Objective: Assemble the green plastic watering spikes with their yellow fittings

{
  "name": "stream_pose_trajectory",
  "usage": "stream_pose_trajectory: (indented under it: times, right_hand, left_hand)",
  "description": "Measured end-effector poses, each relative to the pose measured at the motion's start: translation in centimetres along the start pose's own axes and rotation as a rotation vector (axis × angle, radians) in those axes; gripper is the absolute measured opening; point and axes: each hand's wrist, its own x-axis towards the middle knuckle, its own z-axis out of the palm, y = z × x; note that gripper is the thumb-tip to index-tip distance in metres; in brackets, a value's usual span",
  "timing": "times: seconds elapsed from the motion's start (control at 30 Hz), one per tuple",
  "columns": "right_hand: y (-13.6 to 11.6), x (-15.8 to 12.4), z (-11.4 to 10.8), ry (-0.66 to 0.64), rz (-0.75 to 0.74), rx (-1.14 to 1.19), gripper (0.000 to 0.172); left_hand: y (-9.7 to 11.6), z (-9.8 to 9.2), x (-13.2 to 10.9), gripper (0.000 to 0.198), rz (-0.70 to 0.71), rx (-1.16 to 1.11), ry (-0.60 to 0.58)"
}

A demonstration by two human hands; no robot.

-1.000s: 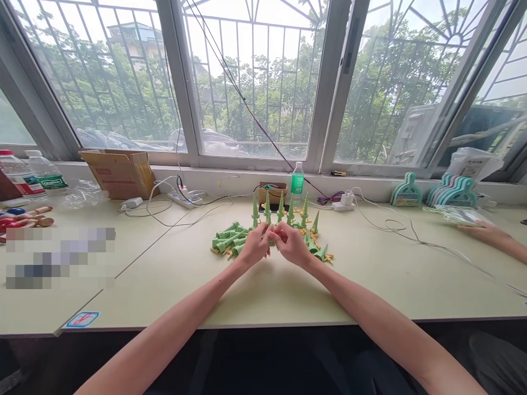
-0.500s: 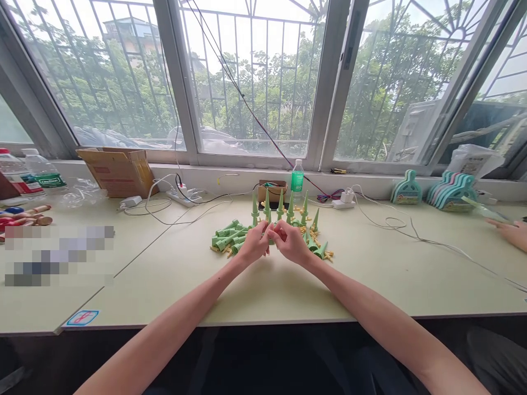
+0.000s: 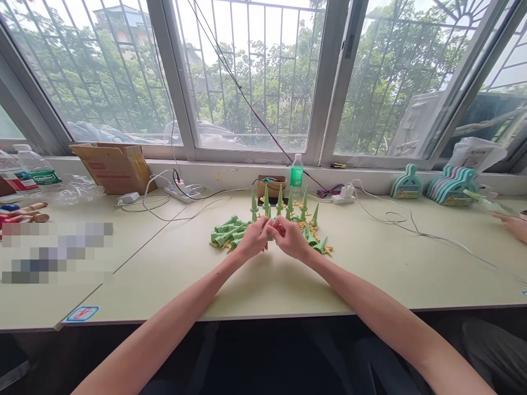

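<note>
A green cone (image 3: 269, 236) sits pinched between the two hands at the middle of the table (image 3: 288, 285), just above its surface. The left hand (image 3: 252, 241) and right hand (image 3: 290, 240) meet fingertip to fingertip, the fingers curled closed around the cone so that only a sliver of it shows. Just left of the hands lies a heap of cones (image 3: 225, 236) on their sides. Behind the hands a row of upright cones (image 3: 280, 203) stands, and to the right small yellow bits (image 3: 327, 251) are scattered with a few more cones. The tabletop is pale and smooth, and a seam runs slantwise across its left part. In front of the hands it lies bare to the near edge (image 3: 267, 315), as does a wide stretch to the right up to a white cable (image 3: 411, 230). Farther back, against the sill, stand a small box (image 3: 272, 186), a green-labelled bottle (image 3: 296, 174), a power strip (image 3: 181, 192) and a cardboard box (image 3: 113, 167). Barred windows (image 3: 247, 71) run the full width, with trees outside. At the far right edge another person's hand (image 3: 514, 225) rests near a stack of teal paddles (image 3: 450, 186).
</note>
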Motion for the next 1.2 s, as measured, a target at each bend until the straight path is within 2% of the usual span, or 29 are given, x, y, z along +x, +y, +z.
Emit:
stream_pose_trajectory:
  times: [0.37,1.2]
  right_hand:
    - [-0.29,-0.01,-0.02,0.002,-0.001,0.01,0.031]
    - [-0.09,0.02,0.09,-0.006,-0.019,0.047,0.029]
  left_hand:
    - [0.05,0.0,-0.11,0.026,0.005,-0.004,-0.015]
    - [0.0,0.06,-0.24,0.034,-0.008,0.002,-0.017]
